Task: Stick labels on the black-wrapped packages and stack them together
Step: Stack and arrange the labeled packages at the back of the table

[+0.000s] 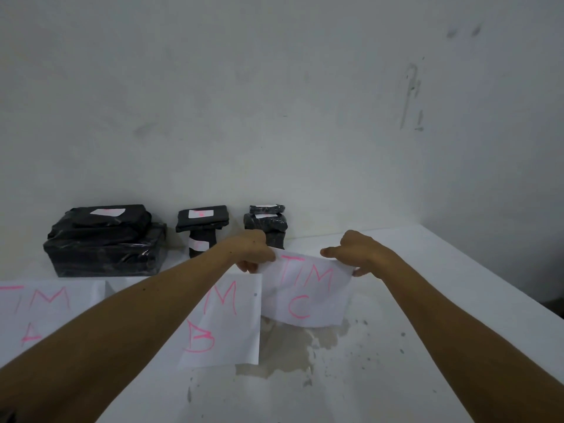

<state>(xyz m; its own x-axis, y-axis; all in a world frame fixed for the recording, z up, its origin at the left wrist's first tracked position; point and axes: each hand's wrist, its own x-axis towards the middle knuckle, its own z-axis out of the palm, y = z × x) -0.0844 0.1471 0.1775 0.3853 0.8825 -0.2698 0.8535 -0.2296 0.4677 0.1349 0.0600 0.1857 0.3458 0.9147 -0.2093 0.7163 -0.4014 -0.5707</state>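
Observation:
Three piles of black-wrapped packages stand along the wall: a large left pile [105, 241], a middle pile [202, 227] and a small right pile [268, 222], each with a white label on top. My left hand [254, 251] and my right hand [355, 254] hold the top corners of a white sheet marked "TIM C" [306, 293] in pink, lifted just above the table in front of the right pile. A sheet marked "TIM B" [225, 325] lies flat under my left forearm. A sheet marked "TIM A" [45, 309] lies at the left.
The white table [427, 300] has a stained, chipped patch [290, 352] near the middle front. Its right edge runs diagonally at the far right. A scuffed white wall [274, 102] stands directly behind the packages.

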